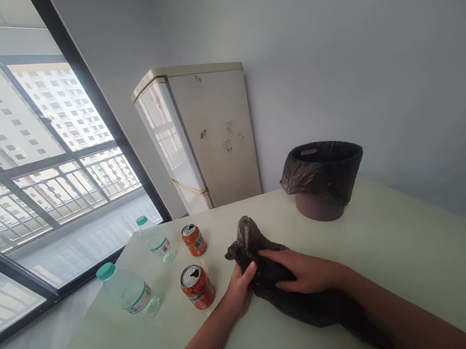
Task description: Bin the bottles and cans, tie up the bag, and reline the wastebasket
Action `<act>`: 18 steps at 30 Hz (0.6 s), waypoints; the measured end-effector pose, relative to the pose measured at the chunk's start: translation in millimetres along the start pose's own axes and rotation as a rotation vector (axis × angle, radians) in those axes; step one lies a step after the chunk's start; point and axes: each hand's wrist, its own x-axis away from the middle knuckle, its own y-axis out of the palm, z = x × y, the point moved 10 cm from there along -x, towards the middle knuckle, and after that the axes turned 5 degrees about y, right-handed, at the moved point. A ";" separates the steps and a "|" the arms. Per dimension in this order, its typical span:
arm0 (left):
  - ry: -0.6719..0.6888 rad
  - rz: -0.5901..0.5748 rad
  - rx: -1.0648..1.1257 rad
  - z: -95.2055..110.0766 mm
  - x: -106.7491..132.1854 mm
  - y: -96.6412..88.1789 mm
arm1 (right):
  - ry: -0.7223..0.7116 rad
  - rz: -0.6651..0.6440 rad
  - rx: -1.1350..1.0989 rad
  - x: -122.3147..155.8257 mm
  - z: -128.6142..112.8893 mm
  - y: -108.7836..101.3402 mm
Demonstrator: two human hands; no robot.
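Observation:
A crumpled black plastic bag (314,305) lies on the pale table (425,262) in front of me. My left hand (239,290) pinches the bag's left edge, thumb on top. Across the bag's middle rests my right hand (306,271), its fingers pointing left and closed over the plastic. One corner of the bag (247,232) sticks up just beyond my fingers.
Left of the bag stand two opened orange cans (197,286) (193,239) and two plastic water bottles with teal caps (128,290) (155,238). A bin lined with a black bag (323,178) stands at the table's far side. Behind are an old fridge (205,138) and a large window (31,169).

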 end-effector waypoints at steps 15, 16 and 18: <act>0.105 -0.071 -0.267 33.0 -3.0 19.9 | 0.120 0.096 -0.466 -12.1 29.7 -14.0; 0.143 -0.120 -0.334 38.9 -2.1 25.7 | 0.090 0.047 -0.511 -14.8 24.9 -3.2; 0.234 -0.171 -0.464 48.9 -0.7 31.7 | 0.038 0.065 -0.568 -20.9 19.1 7.5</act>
